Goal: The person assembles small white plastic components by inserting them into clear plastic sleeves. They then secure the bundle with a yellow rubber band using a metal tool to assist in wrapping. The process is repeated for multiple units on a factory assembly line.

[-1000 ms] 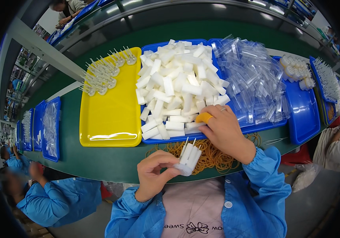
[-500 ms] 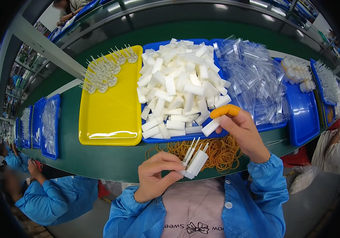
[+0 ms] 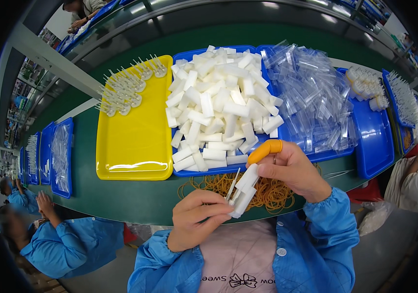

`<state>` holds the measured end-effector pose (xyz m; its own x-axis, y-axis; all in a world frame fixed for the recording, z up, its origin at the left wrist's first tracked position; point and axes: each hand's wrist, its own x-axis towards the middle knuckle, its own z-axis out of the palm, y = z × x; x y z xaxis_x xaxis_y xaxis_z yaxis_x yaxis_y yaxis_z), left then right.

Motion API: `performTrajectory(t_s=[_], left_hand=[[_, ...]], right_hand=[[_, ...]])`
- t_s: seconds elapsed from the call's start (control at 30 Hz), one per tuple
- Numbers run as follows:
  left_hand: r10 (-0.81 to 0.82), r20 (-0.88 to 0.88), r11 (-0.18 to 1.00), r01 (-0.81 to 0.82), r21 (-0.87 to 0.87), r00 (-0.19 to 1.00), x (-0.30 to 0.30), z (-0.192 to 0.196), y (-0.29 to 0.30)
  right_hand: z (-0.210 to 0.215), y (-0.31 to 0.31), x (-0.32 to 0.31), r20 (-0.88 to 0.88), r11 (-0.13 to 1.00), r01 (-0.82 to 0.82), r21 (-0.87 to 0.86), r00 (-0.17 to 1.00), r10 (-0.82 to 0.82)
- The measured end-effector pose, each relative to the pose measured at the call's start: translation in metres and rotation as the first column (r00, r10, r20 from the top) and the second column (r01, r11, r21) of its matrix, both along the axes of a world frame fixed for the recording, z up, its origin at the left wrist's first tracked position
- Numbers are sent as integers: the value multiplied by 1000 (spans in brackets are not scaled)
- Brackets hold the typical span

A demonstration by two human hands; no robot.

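Observation:
My left hand (image 3: 197, 219) is closed, pinching the base of a small white pronged part (image 3: 233, 184) in front of my chest. White foam blocks (image 3: 240, 206) sit among its prongs. My right hand (image 3: 297, 168), with an orange finger cot (image 3: 263, 151) on one finger, is closed on another white foam block (image 3: 246, 178). That block is tilted against the prongs, partly covering them. Just beyond my hands stands a blue tray (image 3: 189, 173) heaped with loose white foam blocks (image 3: 219, 102). Tan rubber bands (image 3: 267, 195) lie in a pile behind the held part.
At the left is a yellow tray (image 3: 133, 141) with several pronged white parts (image 3: 121, 90) at its far end. Clear plastic pieces (image 3: 311, 93) fill a tray to the right. Another blue tray (image 3: 375, 141) holds bundled white parts (image 3: 365, 85). People in blue sleeves (image 3: 57, 244) sit at left.
My right hand has come down and left, bringing its foam block from beside the heap onto the pronged part. My left hand has stayed nearly in place.

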<state>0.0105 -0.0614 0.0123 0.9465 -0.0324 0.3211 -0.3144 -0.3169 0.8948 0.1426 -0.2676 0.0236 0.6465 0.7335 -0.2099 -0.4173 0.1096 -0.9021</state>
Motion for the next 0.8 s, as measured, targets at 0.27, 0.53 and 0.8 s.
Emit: performTrajectory(t_s=[0.27, 0.53, 0.8], left_hand=[[195, 163, 973, -212, 91, 967, -1, -9, -11], [82, -27, 982, -85, -171, 996, 2, -17, 0], [158, -150, 945, -193, -263, 976, 0, -15, 4]], right_hand=[[6, 9, -15, 19, 994, -90, -55, 996, 91], [12, 14, -13, 97, 999, -41, -27, 994, 44], [-17, 33, 18, 956, 862, 444, -246, 257, 140]])
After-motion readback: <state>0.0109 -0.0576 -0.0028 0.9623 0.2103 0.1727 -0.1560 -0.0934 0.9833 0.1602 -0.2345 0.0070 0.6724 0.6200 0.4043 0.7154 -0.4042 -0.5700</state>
